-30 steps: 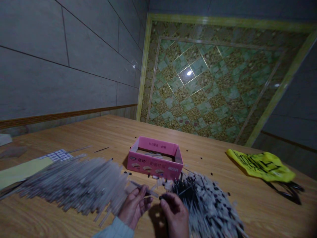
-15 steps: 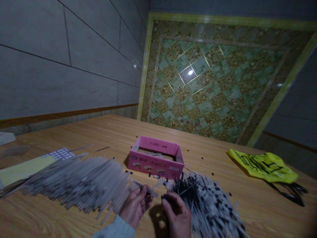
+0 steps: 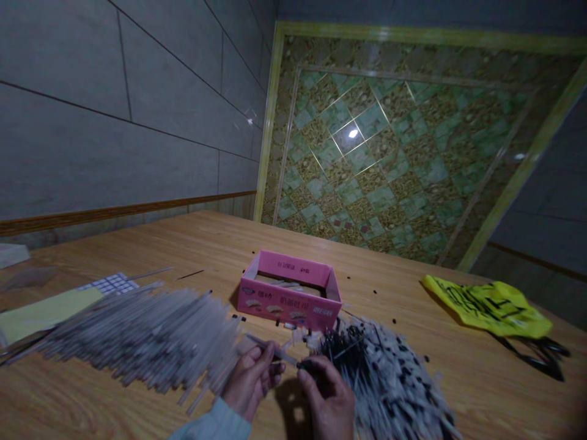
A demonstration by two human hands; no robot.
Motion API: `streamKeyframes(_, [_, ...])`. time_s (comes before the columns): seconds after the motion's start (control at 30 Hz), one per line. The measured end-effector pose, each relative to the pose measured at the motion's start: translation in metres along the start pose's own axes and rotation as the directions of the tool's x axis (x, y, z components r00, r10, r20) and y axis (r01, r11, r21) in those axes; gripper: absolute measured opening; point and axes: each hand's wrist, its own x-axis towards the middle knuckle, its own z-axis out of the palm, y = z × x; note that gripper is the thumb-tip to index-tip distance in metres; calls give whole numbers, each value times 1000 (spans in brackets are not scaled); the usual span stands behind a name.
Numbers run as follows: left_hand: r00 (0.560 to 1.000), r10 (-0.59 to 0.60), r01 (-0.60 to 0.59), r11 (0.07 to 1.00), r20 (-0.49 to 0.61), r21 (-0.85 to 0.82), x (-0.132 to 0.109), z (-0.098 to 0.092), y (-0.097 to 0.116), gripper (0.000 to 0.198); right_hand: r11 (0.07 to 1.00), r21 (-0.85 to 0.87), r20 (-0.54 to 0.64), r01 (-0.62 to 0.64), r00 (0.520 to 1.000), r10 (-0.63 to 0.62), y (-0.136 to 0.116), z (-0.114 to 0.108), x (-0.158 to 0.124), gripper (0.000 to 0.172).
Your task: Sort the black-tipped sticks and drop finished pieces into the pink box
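Between thumb and fingers, my left hand [image 3: 254, 376] pinches a thin translucent grey tube [image 3: 285, 356] that slants down to the right. My right hand [image 3: 328, 391] pinches a small black piece [image 3: 301, 365] at the tube's right end; the two appear to touch, but I cannot tell whether one is inside the other. Left of my hands lies a broad pile of clear tubes [image 3: 156, 336]. Close by my right hand is a heap of thin pieces with black and whitish ends [image 3: 394, 379].
A pink open box [image 3: 287, 305] with a few strips inside stands beyond my hands. Small white and black bits [image 3: 302, 335] lie before it. A yellow bag [image 3: 490, 308] with black handles is at right, a pale yellow pad [image 3: 50, 315] at left, on the wooden table [image 3: 206, 238].
The tube's right end and the black piece have come together, closing the small gap between them. Both hands stay nearly in place.
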Motion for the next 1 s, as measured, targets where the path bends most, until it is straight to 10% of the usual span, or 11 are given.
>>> streamKeyframes(1.0, [999,41,-37,993,-32,115,1,1,0,33,997,-49,-4,59,998,-59,-2,2,-1,6])
